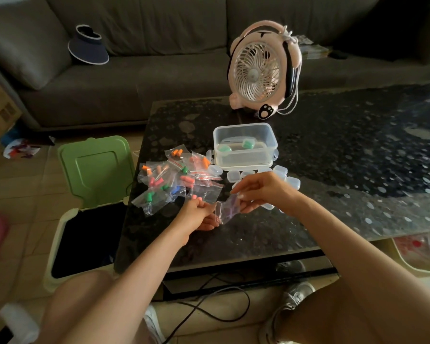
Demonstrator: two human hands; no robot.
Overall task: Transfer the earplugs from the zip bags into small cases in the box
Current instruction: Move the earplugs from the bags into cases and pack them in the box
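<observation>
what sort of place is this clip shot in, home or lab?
Most likely a home living room: a grey sofa behind a dark glass-topped coffee table, with a pink desk fan standing on it.

Both bare forearms reach forward and converge. The left hand [199, 214] has its fingers curled and pinches one end of a small zip bag [227, 210]. The right hand [261, 192], slightly higher, pinches the other end.

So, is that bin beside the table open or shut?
Open. The green lid of the bin stands raised, and the dark inside shows below it.
</observation>
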